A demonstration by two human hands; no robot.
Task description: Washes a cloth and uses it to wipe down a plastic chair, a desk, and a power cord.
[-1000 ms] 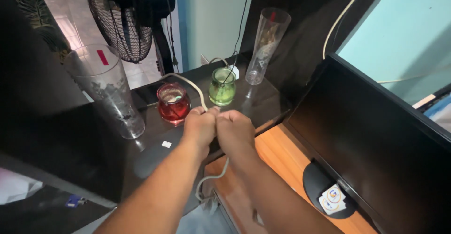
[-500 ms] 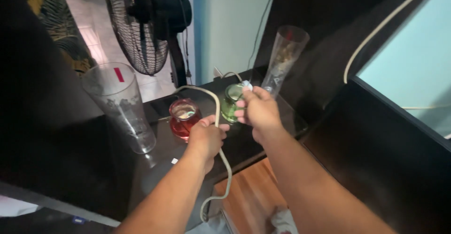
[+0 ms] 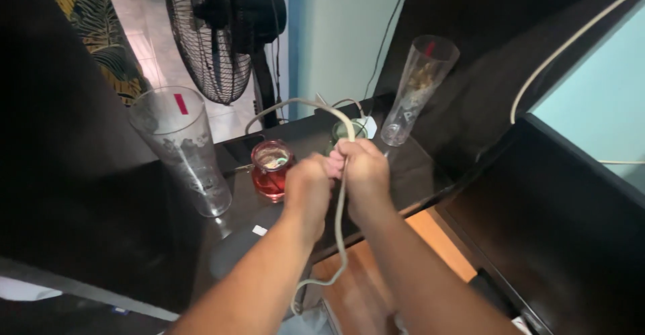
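My left hand (image 3: 308, 188) and my right hand (image 3: 363, 170) are side by side above a dark shelf (image 3: 410, 174), both closed around a grey-white cable (image 3: 306, 104). The cable arcs up over the fists toward the back of the shelf and hangs down between my forearms in a loop. A small red glass jar (image 3: 270, 170) stands just left of my left hand. A green glass jar (image 3: 347, 132) is mostly hidden behind my right hand.
A tall clear glass (image 3: 183, 148) stands at the shelf's left, another tall glass (image 3: 416, 90) at the back right. A black pedestal fan (image 3: 225, 32) stands behind. A dark monitor (image 3: 571, 207) fills the right. Wooden desk surface (image 3: 430, 241) lies below the shelf.
My right hand came back from the green jar and closed on the cable next to my left hand. The cable's arc now rises higher over both fists.
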